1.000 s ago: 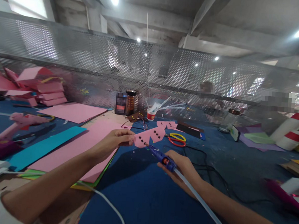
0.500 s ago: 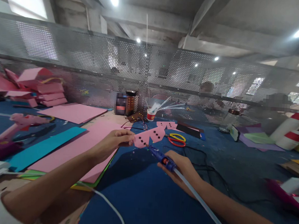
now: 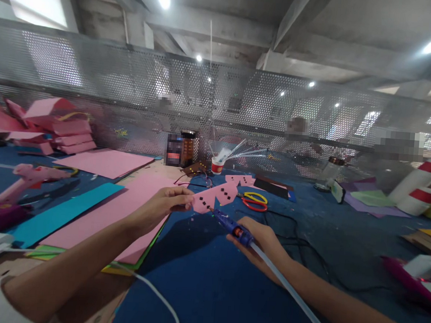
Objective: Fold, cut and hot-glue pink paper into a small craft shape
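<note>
My left hand point(image 3: 173, 199) pinches the left end of a notched pink paper piece point(image 3: 220, 194) that carries several small black squares. A blue hot glue gun point(image 3: 232, 227) is gripped in my right hand point(image 3: 260, 234), with a long clear glue stick point(image 3: 291, 289) running out of its back. The gun's nozzle is at the lower edge of the pink piece, close to one black square; whether it touches I cannot tell. A second pink piece point(image 3: 241, 180) with black squares lies just behind.
Scissors point(image 3: 255, 201) with yellow and red handles lie beyond my right hand. A paper cup point(image 3: 217, 165) holds glue sticks. Pink sheets point(image 3: 107, 162), a teal strip point(image 3: 69, 212) and a pink glue gun point(image 3: 31, 179) lie left. A black cable point(image 3: 299, 238) trails right. Perforated metal panels point(image 3: 131, 95) stand behind.
</note>
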Demonstrator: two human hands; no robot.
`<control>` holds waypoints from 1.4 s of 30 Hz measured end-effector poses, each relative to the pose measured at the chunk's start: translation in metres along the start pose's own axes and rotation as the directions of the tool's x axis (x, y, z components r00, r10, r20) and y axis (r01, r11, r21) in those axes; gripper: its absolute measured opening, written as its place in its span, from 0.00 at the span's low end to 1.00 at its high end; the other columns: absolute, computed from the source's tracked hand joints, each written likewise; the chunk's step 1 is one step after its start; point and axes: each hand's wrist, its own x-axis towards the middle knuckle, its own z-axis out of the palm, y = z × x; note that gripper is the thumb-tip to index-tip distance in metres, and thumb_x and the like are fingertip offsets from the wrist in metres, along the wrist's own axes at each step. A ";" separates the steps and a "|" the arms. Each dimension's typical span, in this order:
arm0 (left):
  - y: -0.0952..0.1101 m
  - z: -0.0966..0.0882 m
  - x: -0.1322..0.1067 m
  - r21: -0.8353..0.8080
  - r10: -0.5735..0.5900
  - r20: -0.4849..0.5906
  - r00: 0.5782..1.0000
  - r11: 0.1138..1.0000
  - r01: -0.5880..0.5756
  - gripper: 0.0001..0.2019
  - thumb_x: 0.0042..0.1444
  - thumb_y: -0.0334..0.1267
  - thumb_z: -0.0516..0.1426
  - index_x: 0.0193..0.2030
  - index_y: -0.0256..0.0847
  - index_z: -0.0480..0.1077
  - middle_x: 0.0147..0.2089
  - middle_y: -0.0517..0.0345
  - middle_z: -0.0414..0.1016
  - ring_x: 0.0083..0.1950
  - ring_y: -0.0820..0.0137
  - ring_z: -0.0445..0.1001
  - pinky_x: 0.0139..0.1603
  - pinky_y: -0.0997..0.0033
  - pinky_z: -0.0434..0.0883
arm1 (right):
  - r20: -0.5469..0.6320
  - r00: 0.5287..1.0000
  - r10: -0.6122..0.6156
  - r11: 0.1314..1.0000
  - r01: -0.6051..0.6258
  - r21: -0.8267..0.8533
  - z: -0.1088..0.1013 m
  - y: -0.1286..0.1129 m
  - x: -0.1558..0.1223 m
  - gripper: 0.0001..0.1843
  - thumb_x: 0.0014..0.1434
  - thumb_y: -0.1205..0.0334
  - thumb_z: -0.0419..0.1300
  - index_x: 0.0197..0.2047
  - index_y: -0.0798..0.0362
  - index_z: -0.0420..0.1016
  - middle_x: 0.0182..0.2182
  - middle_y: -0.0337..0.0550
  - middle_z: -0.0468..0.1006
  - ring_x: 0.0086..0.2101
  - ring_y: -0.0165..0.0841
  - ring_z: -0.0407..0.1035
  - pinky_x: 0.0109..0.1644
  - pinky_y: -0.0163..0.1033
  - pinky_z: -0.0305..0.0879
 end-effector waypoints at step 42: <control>0.006 0.003 -0.002 -0.003 -0.004 -0.011 1.000 1.000 0.004 0.08 0.53 0.41 0.63 0.32 0.38 0.75 0.31 0.59 0.72 0.35 0.71 0.69 0.40 0.71 0.66 | -0.086 0.996 -0.031 0.998 0.026 -0.055 0.000 -0.002 0.002 0.10 0.63 0.53 0.60 0.37 0.51 0.70 0.30 0.37 0.73 0.29 0.29 0.69 0.32 0.31 0.60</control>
